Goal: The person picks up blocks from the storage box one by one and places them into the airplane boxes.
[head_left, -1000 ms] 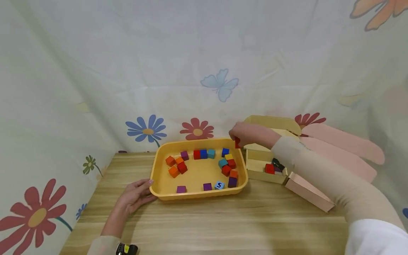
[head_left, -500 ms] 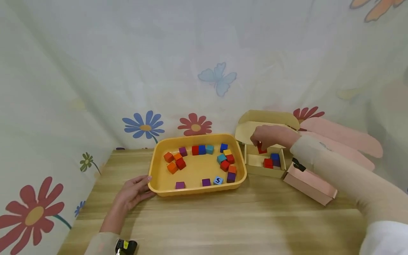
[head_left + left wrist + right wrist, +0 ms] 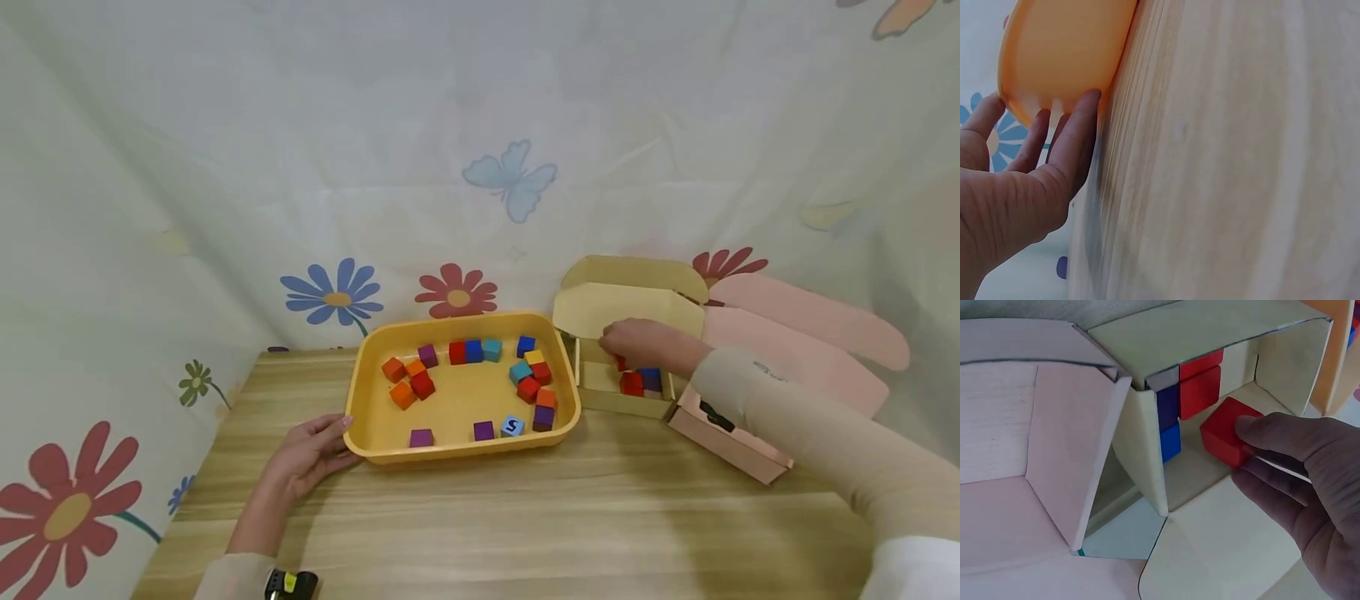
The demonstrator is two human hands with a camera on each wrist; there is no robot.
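My right hand (image 3: 633, 340) pinches a red cube (image 3: 1225, 431) between thumb and fingers inside the open cream cardboard box (image 3: 622, 405). In that box, other red cubes (image 3: 1200, 392) sit against a purple cube (image 3: 1168, 406) and a blue cube (image 3: 1170, 442) at one end. In the head view the fingers partly hide the held cube. My left hand (image 3: 311, 457) touches the near left corner of the yellow tray (image 3: 457, 454), thumb at the rim and fairly straight fingers against the outer wall. Several loose cubes lie in the tray, among them a light blue one (image 3: 512, 426) marked with a dark figure.
An open pink cardboard box (image 3: 727, 446) stands right of the cream one, partly under my right forearm. Their raised lids lean near the flowered cloth (image 3: 420, 167) behind. The wooden table (image 3: 480, 533) extends in front of the tray.
My right hand has carried the red cube from above the tray's right rim rightward, then down into the cream box. My left hand stays at the tray's corner.
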